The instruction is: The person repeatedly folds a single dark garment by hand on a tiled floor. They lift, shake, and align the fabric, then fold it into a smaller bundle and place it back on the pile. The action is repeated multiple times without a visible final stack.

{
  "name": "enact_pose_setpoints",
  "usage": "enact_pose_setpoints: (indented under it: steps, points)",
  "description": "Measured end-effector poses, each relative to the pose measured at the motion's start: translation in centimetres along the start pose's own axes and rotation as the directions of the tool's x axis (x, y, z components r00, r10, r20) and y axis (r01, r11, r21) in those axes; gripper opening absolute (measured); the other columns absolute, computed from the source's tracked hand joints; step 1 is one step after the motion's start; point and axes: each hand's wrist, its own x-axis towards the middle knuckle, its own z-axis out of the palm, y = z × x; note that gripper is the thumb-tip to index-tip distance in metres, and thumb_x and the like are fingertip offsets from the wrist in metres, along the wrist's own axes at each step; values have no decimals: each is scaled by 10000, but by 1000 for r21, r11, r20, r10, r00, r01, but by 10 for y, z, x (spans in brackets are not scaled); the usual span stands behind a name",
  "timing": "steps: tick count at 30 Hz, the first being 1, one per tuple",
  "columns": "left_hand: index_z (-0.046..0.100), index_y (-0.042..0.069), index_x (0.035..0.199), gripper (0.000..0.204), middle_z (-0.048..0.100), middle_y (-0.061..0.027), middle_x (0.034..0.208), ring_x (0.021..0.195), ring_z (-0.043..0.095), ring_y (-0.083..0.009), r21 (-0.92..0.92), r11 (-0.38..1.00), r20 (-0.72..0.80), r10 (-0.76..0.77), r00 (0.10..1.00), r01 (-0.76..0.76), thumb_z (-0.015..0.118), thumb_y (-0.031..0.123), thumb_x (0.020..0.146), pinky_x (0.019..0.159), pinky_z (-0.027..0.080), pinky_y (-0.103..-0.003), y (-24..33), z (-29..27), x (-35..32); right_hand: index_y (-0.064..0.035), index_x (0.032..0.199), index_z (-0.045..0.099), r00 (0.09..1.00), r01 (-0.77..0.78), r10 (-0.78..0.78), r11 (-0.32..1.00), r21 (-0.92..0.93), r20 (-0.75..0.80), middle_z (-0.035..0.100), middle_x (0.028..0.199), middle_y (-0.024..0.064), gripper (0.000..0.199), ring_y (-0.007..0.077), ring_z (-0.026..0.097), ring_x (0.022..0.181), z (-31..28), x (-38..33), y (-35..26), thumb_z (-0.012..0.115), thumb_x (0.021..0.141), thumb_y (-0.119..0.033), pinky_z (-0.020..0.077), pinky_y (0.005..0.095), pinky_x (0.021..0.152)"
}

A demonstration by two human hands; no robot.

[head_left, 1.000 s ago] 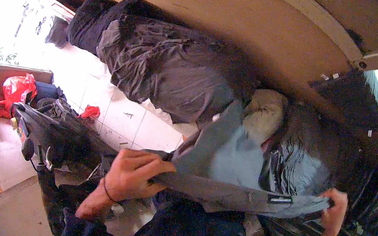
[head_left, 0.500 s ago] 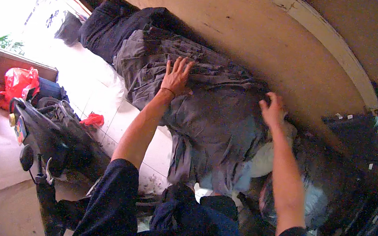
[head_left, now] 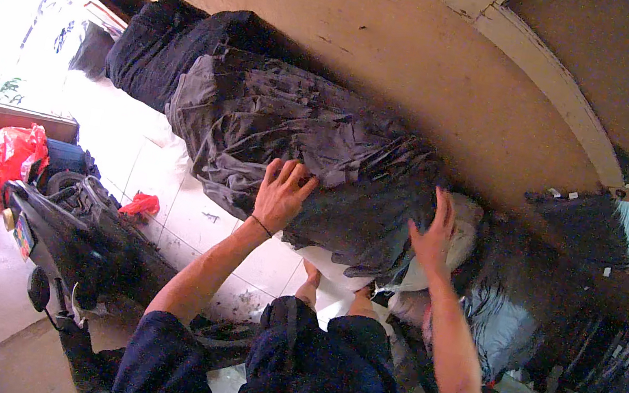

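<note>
A long heap of dark grey cloth garments (head_left: 286,118) lies in front of me, creased and layered, along the foot of the wall. My left hand (head_left: 280,198) rests on its near edge, fingers bent and a little apart. Over the right end of the heap, my right hand (head_left: 433,236) has its fingers spread against the cloth. Neither hand shows a grip on the fabric. Black folded cloth (head_left: 157,48) sits at the heap's far left end. Pale sacks (head_left: 459,228) show beside my right hand, partly covered by the garments.
A tan wall (head_left: 371,49) rises behind the heap. At left stands a dark motorbike (head_left: 77,241), with a red plastic bag (head_left: 17,153) beyond it and another red scrap (head_left: 140,204) on the white tiled floor (head_left: 188,218). Dark bundled stacks (head_left: 600,365) crowd the right side.
The cloth that hung toward my legs now lies gathered up on the heap, and my feet show below it. Both hands have moved nearer to me.
</note>
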Motion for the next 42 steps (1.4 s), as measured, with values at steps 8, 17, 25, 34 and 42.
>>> enact_pose_setpoints:
  steps: [8,17,25,34,42]
  points:
    - [611,178,1172,339,656,-52,1292,1127,663,-242,-168,967,115,213,970,-192,653,135,839,945,518,-388,31,-50,-14,-197,1513,533,786,443,-189,836,-323,588,271,1731,28,888,382,224,1602,4,166,-13,783,697,48,186,688,1260]
    - [624,45,1188,473,670,-111,1211,1096,636,-330,-345,938,234,51,971,34,696,59,721,944,525,-437,57,-97,-76,-50,1289,686,735,527,-424,849,-51,530,716,1275,186,585,402,672,1200,-96,-2,38,780,713,-96,521,499,1076]
    - [639,41,1270,692,673,-120,1136,1087,651,-359,-442,831,587,-17,810,338,792,15,595,934,564,-441,141,-190,-185,-78,1194,652,498,-171,32,983,62,866,730,1020,211,462,454,709,960,-185,-204,-26,770,748,-94,587,523,864]
    - [645,82,1195,658,635,-109,1044,1015,656,-355,-445,882,390,35,920,155,802,43,558,901,557,-462,72,-139,-113,-31,1167,706,671,2,-107,990,142,734,686,1165,196,490,454,635,1129,-160,-134,35,650,683,23,520,489,1012]
    - [739,192,1269,494,494,-124,1573,1517,373,-373,174,985,301,-54,952,1,750,242,777,1242,313,-529,-57,71,43,-43,1350,653,901,106,0,970,-220,433,480,1531,90,618,390,494,1398,11,90,75,674,738,34,419,465,1138]
